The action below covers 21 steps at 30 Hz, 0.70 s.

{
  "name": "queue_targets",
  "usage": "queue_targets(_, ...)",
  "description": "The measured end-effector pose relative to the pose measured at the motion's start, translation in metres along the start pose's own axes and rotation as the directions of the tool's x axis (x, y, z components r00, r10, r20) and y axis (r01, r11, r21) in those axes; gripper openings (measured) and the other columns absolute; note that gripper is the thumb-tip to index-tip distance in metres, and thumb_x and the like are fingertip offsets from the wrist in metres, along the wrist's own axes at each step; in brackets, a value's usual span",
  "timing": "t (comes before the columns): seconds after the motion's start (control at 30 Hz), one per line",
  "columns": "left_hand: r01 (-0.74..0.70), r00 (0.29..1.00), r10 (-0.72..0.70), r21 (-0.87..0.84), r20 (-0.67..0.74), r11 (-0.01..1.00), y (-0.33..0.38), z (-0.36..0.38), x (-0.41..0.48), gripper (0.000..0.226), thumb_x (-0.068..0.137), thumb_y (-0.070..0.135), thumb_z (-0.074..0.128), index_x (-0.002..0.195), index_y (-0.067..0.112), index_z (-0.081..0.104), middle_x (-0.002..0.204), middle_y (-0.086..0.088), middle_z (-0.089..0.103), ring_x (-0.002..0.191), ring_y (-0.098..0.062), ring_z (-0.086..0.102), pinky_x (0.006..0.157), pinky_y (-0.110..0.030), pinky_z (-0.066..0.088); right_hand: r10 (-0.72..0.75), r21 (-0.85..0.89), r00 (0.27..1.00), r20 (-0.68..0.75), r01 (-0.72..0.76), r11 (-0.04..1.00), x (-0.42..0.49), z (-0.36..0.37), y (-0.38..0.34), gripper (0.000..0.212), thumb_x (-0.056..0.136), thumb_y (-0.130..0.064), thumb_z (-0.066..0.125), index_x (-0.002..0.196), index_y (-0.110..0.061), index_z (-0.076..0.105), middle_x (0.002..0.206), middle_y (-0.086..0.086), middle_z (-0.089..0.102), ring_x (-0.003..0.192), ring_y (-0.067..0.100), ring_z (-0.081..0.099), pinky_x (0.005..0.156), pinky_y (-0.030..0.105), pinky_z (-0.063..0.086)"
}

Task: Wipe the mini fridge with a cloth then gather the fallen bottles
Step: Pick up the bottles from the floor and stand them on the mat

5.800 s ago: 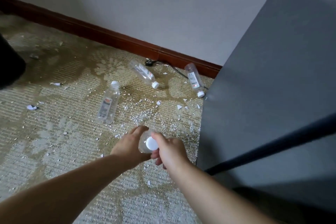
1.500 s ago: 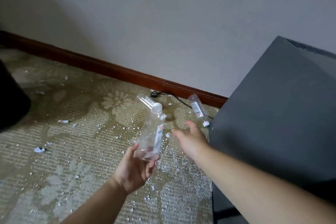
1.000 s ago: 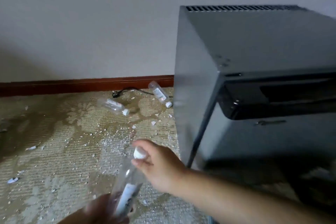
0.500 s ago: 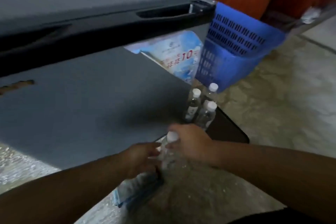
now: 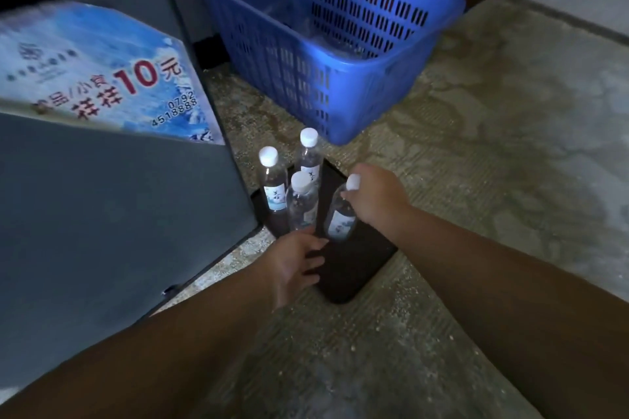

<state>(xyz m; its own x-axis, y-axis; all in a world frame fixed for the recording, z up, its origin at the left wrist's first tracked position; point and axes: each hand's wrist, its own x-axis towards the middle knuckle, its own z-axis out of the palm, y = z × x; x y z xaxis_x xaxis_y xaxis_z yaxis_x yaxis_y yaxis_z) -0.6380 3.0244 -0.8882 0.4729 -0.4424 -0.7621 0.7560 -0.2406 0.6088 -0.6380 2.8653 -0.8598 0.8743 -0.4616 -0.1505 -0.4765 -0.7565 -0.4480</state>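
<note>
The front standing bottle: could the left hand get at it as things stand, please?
Probably yes: the left hand lies open just short of the front bottle, nothing between them; the tilted bottle in the right hand is off to one side.

The mini fridge (image 5: 102,214) was cut off at the left edge; clear items inside the blue basket (image 5: 306,85) were too blurred to identify, the bottle labels (image 5: 275,198) too small to read.

The far corner of the black tray (image 5: 350,269) was occupied by three upright bottles (image 5: 301,201), hemmed by the mini fridge (image 5: 119,214) at left and the blue basket (image 5: 306,78) beyond. A fourth bottle (image 5: 340,219), gripped by the right hand (image 5: 377,197), was noted just beside them. The near tray half and the carpet (image 5: 493,163) at right were left open.
</note>
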Motion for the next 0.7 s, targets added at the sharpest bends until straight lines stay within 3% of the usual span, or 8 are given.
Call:
queue_targets(0.07,0.003,0.998,-0.002,0.005,-0.056,1.0,-0.001,-0.005,0.006,0.038,0.089,0.01,0.047,0.124,0.023,0.054,0.107,0.006,0.058,0.105,-0.02,0.052,0.083,-0.032,0.037,0.007,0.053,0.999,-0.041,-0.005,0.999,0.009,0.006,0.006,0.025,0.086,-0.025,0.063,0.107,-0.012,0.058,0.109,0.01,0.063,0.105,0.03,0.057,0.078,0.031,0.041)
queue_targets(0.17,0.018,0.988,-0.022,-0.029,-0.155,0.999,-0.005,-0.014,0.012,0.012,0.089,0.015,0.051,0.088,0.02,0.062,0.088,0.004,0.059,0.079,-0.015,0.053,0.069,-0.028,0.038,-0.029,0.09,0.998,-0.051,0.034,0.995,0.017,0.018,0.009,0.035,0.089,-0.025,0.059,0.122,-0.016,0.054,0.119,0.008,0.061,0.111,0.03,0.055,0.088,0.036,0.043)
queue_targets(0.23,0.034,0.981,-0.042,-0.045,-0.188,0.998,-0.009,-0.02,0.016,0.012,0.087,0.019,0.055,0.076,0.019,0.06,0.079,0.004,0.058,0.072,-0.014,0.052,0.062,-0.027,0.036,-0.059,0.128,0.997,-0.058,0.066,0.99,0.023,0.022,0.007,0.041,0.089,-0.023,0.059,0.129,-0.016,0.051,0.123,0.008,0.06,0.114,0.029,0.054,0.091,0.037,0.043)
queue_targets(0.47,0.034,0.959,-0.026,0.023,-0.284,0.999,-0.012,-0.038,0.01,0.007,0.088,0.022,0.057,0.091,0.017,0.06,0.092,0.0,0.054,0.083,-0.021,0.054,0.067,-0.03,0.042,-0.097,0.162,0.989,-0.112,0.115,0.98,0.027,0.029,-0.004,0.029,0.087,-0.021,0.059,0.115,-0.013,0.056,0.107,0.008,0.065,0.102,0.029,0.059,0.08,0.037,0.047)
queue_targets(0.63,0.031,0.956,-0.022,0.028,-0.292,0.999,-0.024,-0.073,-0.017,0.015,0.09,0.025,0.055,0.102,0.018,0.061,0.106,0.0,0.058,0.098,-0.024,0.058,0.07,-0.029,0.042,-0.017,0.069,0.994,-0.112,0.025,0.997,0.026,0.036,-0.007,0.054,0.087,-0.028,0.058,0.135,-0.019,0.036,0.115,0.011,0.062,0.104,0.033,0.06,0.082,0.038,0.045)
queue_targets(0.7,0.013,0.953,0.002,0.048,-0.304,0.999,-0.033,-0.094,-0.031,0.022,0.088,0.023,0.058,0.109,0.017,0.059,0.101,-0.002,0.059,0.095,-0.025,0.057,0.07,-0.028,0.04,0.029,0.057,0.991,-0.133,-0.022,0.998,0.024,0.038,-0.009,0.066,0.086,-0.03,0.06,0.141,-0.02,0.025,0.117,0.012,0.061,0.105,0.034,0.06,0.083,0.039,0.045)
